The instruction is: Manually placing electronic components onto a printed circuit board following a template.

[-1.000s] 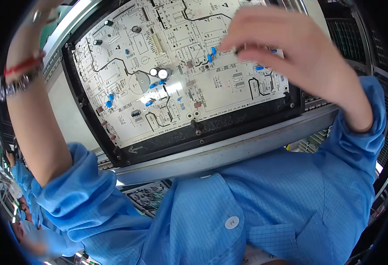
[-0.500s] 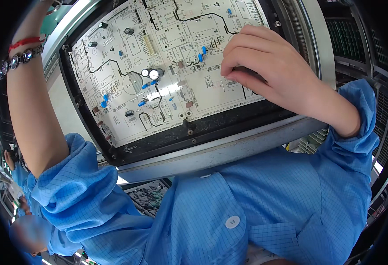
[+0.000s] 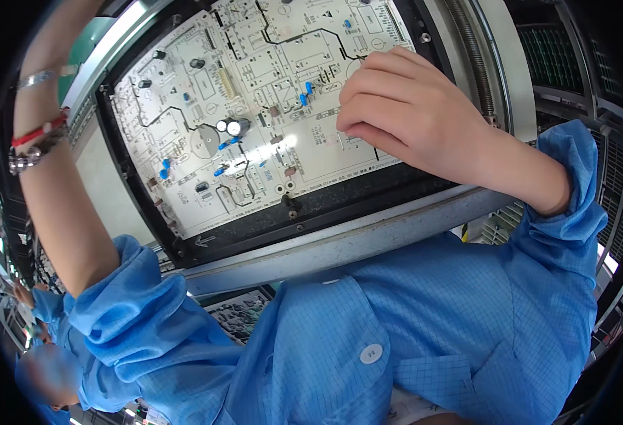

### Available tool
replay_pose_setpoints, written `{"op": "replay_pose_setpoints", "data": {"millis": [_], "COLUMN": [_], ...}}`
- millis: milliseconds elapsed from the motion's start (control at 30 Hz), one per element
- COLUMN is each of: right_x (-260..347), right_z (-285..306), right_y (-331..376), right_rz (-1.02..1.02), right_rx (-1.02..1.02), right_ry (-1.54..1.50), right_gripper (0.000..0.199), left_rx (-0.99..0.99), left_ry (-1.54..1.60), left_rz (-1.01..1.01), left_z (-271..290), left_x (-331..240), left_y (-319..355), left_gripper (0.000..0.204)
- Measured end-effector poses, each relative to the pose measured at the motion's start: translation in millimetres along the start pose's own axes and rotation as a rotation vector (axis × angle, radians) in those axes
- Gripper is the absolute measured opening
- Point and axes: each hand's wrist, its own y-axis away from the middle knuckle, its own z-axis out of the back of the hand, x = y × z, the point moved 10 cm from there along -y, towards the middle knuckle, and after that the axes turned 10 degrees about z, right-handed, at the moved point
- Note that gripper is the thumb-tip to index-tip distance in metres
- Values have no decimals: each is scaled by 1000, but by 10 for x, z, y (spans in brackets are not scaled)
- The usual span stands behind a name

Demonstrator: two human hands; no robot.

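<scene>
White circuit board (image 3: pixel 269 152) overhung at three o'clock by right hand (image 3: pixel 407 117), curled; left hand (image 3: pixel 67 27) cropped at ten; neither grip can be told.

The circuit board (image 3: pixel 310 157) bears fine print (image 3: pixel 326 186) (illegible here), the black frame (image 3: pixel 255 228) an arrow (image 3: pixel 204 241).
</scene>
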Motion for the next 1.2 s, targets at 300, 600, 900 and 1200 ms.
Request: {"op": "replay_pose_setpoints", "data": {"millis": [300,600,900,1200], "right_x": [-15,-90,-232,1378], "right_z": [-82,825,2443,2814], "right_y": [181,393,2862,6089], "right_rz": [-44,-137,-784,-1394], "right_rx": [94,-137,-777,-1333], "right_ry": [-54,-36,238,1405], "right_gripper": [18,31,22,23], "left_rx": [-175,37,300,489], "left_ry": [376,863,695,919], "left_rz": [-89,100,339,503], "left_z": [77,-337,-1335,-1606], "left_x": [190,-156,-430,-171], "left_y": [35,214,310,423], "left_gripper": [16,28,25,28]}}
